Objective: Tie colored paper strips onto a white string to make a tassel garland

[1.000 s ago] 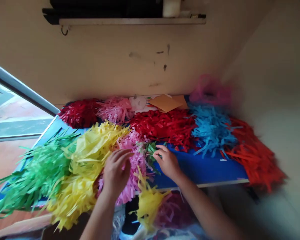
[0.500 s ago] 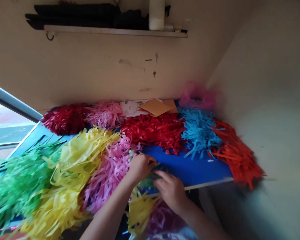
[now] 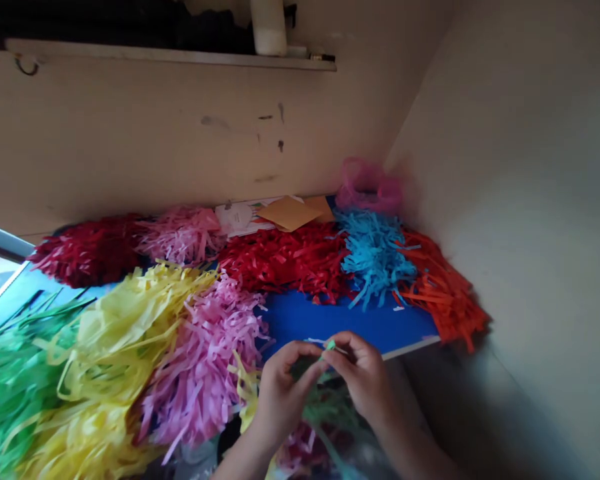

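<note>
My left hand (image 3: 280,390) and my right hand (image 3: 363,383) meet at the front edge of a blue table (image 3: 330,320). Both pinch a small bundle of green shredded paper strips (image 3: 325,393) that hangs down between them below the table edge; a thin light stick or tie shows at the fingertips (image 3: 330,345). Just left of my left hand lies a pink shredded-paper pile (image 3: 205,360), with a yellow pile (image 3: 125,333) beyond it.
Green (image 3: 10,373), dark red (image 3: 80,250), light pink (image 3: 180,233), red (image 3: 290,257), light blue (image 3: 375,253) and orange (image 3: 440,293) piles cover the table. Brown envelopes (image 3: 290,213) lie at the back. Walls close off the back and right; a shelf (image 3: 180,53) hangs above.
Both hands drew back from the pink pile to the table's front edge, bringing the green strips with them. They now pinch the bundle together. The view shifted right.
</note>
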Available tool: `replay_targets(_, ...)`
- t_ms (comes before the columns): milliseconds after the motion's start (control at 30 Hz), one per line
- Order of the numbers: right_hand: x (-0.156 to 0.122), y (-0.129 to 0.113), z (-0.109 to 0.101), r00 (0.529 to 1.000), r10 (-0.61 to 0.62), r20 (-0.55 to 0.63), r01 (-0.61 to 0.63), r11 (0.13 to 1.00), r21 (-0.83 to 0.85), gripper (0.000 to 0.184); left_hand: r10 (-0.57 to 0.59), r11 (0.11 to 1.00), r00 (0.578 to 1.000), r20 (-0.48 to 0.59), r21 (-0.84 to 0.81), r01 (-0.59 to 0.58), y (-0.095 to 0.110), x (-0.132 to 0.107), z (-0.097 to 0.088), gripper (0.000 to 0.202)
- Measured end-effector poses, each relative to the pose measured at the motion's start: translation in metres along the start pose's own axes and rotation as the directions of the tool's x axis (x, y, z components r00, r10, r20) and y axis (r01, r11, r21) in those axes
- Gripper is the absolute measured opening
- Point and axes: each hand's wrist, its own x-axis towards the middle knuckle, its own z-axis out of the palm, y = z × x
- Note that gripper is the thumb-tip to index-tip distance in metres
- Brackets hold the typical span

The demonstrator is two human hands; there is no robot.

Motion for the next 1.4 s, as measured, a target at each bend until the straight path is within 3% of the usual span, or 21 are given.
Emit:
replay_targets(67,0.0,0.0,-0.003,0.998,-0.031,0.046,0.033,0.999,-0.027,0.022,-0.013,1.0,1.0,0.025,0.003,0.013,0.0,-0.002,-0.003,0.021)
replay_targets(167,0.001,0.001,-0.007,0.99,-0.092,0.105,0.097,0.994,-0.04,0.019,-0.1,0.986,0.993,0.065,-0.126,0.108,-0.002,-0.003,-0.004,0.022)
replay_targets(333,0.001,0.005,-0.011,0.984,-0.1,0.145,0.108,0.993,-0.053,0.017,-0.278,0.868,0.952,0.128,-0.391,0.306,-0.005,-0.003,0.001,0.028)
replay_targets(433,0.001,0.005,-0.01,0.98,-0.117,0.158,0.136,0.984,-0.112,0.016,-0.303,0.858,0.946,0.11,-0.4,0.322,-0.01,-0.003,0.001,0.027)
replay_targets(500,0.0,0.005,-0.008,0.98,-0.141,0.14,0.164,0.973,-0.164,0.015,-0.22,0.931,0.975,0.026,-0.293,0.218,-0.014,-0.005,0.0,0.022)
replay_targets(567,0.0,0.008,-0.004,0.979,-0.187,0.087,0.201,0.956,-0.211,0.014,0.019,0.997,0.996,-0.088,-0.074,-0.026,-0.019,-0.008,0.0,0.012)
replay_targets(633,0.001,0.012,-0.002,0.97,-0.24,0.038,0.241,0.936,-0.257,0.014,0.289,0.951,0.95,-0.113,0.151,-0.271,-0.021,-0.011,0.0,0.006)
replay_targets(700,0.003,0.016,-0.002,0.962,-0.273,0.017,0.266,0.919,-0.293,0.016,0.369,0.905,0.928,-0.04,0.241,-0.35,-0.022,-0.012,0.0,0.006)
replay_targets(767,0.005,0.018,-0.004,0.968,-0.248,0.036,0.247,0.918,-0.309,0.015,0.235,0.95,0.972,0.026,0.203,-0.236,-0.022,-0.012,-0.002,0.007)
replay_targets(833,0.006,0.019,-0.006,0.983,-0.181,0.036,0.183,0.932,-0.313,0.015,-0.001,1.0,1.0,0.03,0.031,0.0,-0.023,-0.01,-0.006,0.017)
replay_targets(867,0.005,0.018,-0.007,0.989,-0.148,0.021,0.147,0.939,-0.312,0.017,-0.128,0.986,0.991,0.034,-0.104,0.131,-0.023,-0.01,-0.008,0.022)
replay_targets(933,0.002,0.016,-0.008,0.992,-0.123,-0.019,0.111,0.946,-0.305,0.022,-0.351,0.849,0.93,0.104,-0.384,0.363,-0.023,-0.009,-0.01,0.031)
replay_targets(1000,-0.003,0.013,-0.006,0.988,-0.15,-0.026,0.136,0.946,-0.294,0.024,-0.463,0.666,0.86,0.215,-0.556,0.497,-0.023,-0.008,-0.01,0.041)
replay_targets(1067,-0.008,0.012,-0.004,0.984,-0.176,-0.008,0.167,0.946,-0.279,0.024,-0.486,0.559,0.829,0.276,-0.632,0.537,-0.023,-0.008,-0.009,0.045)
replay_targets(1133,-0.011,0.011,-0.004,0.983,-0.184,-0.004,0.176,0.947,-0.269,0.025,-0.462,0.52,0.836,0.295,-0.674,0.525,-0.022,-0.008,-0.008,0.038)
replay_targets(1267,-0.014,0.012,-0.005,0.982,-0.191,-0.005,0.182,0.945,-0.271,0.024,-0.404,0.509,0.855,0.326,-0.696,0.506,-0.022,-0.007,-0.008,0.024)
replay_targets(1400,-0.013,0.014,-0.001,0.975,-0.222,0.01,0.215,0.932,-0.292,0.023,-0.398,0.532,0.861,0.316,-0.685,0.497,-0.021,-0.008,-0.007,0.024)
